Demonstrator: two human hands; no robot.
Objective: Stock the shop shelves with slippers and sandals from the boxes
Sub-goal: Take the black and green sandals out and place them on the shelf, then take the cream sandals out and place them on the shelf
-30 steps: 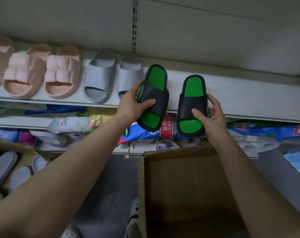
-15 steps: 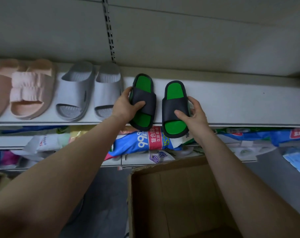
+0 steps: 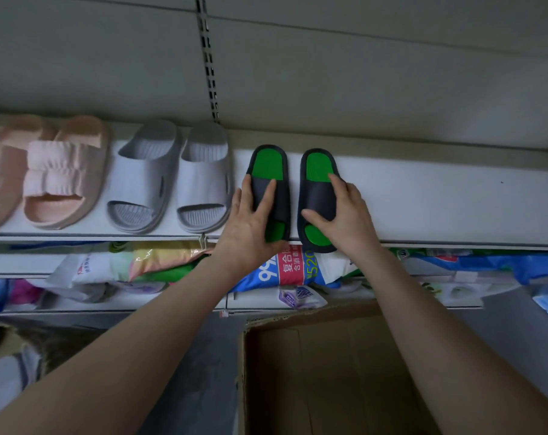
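Since the last look both green-and-black slippers have slid further back onto the shelf (image 3: 439, 202), and the hands have gone from gripping the sides to lying flat on top. From where I'm watching, the left hand (image 3: 250, 224) lies on the strap of the left slipper (image 3: 271, 183), fingers (image 3: 268, 196) spread apart and stretched out, not clamped round anything, just pressing down. The right hand (image 3: 345, 215) does the same on the right slipper (image 3: 318, 189), fingers apart and laid over the strap, thumb pointing in toward the gap between the pair.

The two slippers sit side by side, close but not touching, heels toward the back wall. The right one's toe end hangs a bit over the front lip of the shelf; the left one's toe is mostly hidden under the palm, so I can't tell how far it reaches.

Just to their left sits a grey pair (image 3: 172, 177), and past that a pink pair (image 3: 62, 177), all on the same shelf. The shelf below is stuffed with plastic packets (image 3: 288, 268). The cardboard box (image 3: 329, 372) stands open right under my view, between the forearms, and what I can see of the inside is bare cardboard.
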